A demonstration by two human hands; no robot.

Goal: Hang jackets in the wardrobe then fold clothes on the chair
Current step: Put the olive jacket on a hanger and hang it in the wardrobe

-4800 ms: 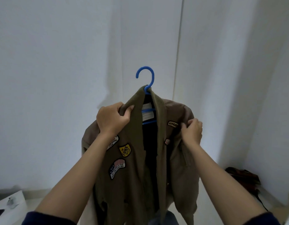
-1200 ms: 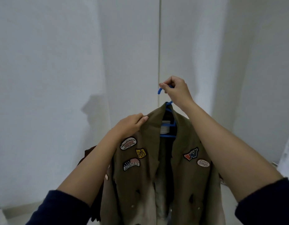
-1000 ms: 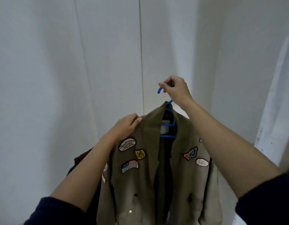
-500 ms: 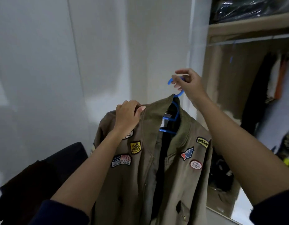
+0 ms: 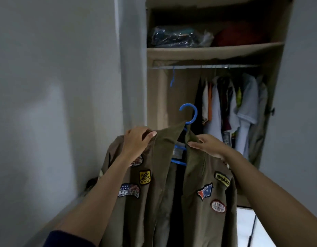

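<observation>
The fingers (image 5: 145, 135) of the left hand (image 5: 136, 141) are curled over the shoulder of the olive-green cloth jacket with sewn-on patches (image 5: 204, 175), bunching the fabric just beside its ribbed collar. The fingers (image 5: 196, 143) of the right hand (image 5: 212, 147) lie close together and nearly straight along the opposite collar edge. Whether the thumb nips the cloth from beneath is hidden.

The open beige wooden wardrobe (image 5: 154, 104) fills the upper right. The jacket hangs open-fronted before the wardrobe's lower left corner, held up between the two hands and well below the thin metal rail (image 5: 216, 66). A row of pale and dark hanging garments (image 5: 243, 111) crowds the rail's right half. Near its left end hangs only an empty blue hanger (image 5: 173, 77).

The blue plastic hanger hook (image 5: 189, 113) rises free from the jacket's collar, above and between the hands and a little nearer the right one. The bare stretch of rail lies up and forward from the hook, almost straight above it. The rail runs left to right and the hook is seen face-on, its opening to the left. So the lift probably needs a quarter turn for the hook to cross the rail.
</observation>
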